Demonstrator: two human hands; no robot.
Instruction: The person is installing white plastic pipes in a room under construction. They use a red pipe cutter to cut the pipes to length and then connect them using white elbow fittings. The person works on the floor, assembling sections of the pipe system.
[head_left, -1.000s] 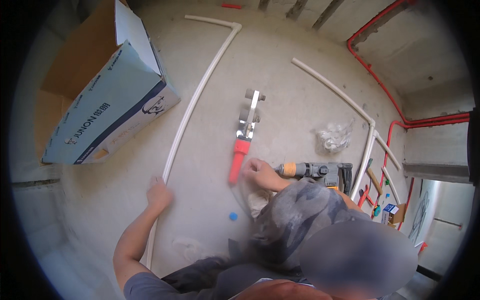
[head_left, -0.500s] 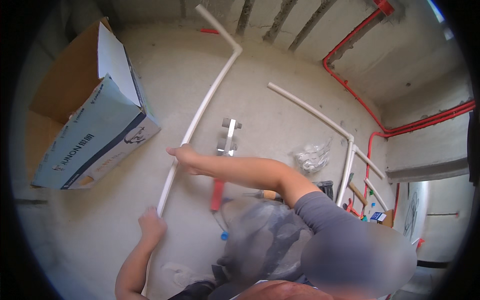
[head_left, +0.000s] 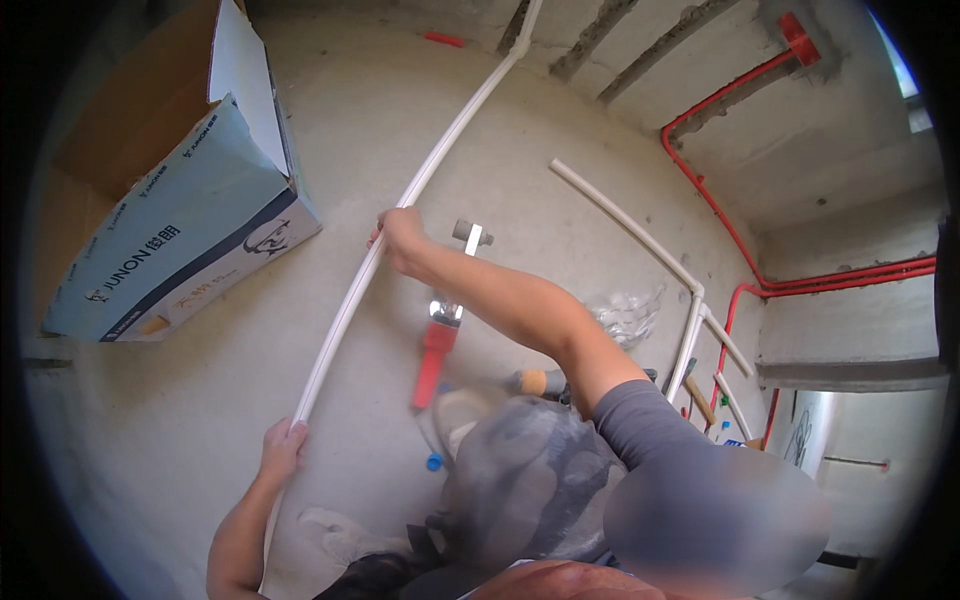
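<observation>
The clear plastic bag [head_left: 628, 318], which lies crumpled on the floor, is my landmark. Well to the left of this bag I see a large cardboard box [head_left: 200, 230], light blue on its side and brown inside, with its flap open. At the near left of the bag is a power drill [head_left: 538, 382] with an orange band, visible only in part. To its near right there is a wooden-handled tool [head_left: 699, 398]. Farther right than the bag, red conduit [head_left: 850, 277] runs along the concrete wall [head_left: 820, 140]. Beyond the bag, the wall has dark grooves [head_left: 595, 38], and to their left lies a short red piece [head_left: 443, 40].
</observation>
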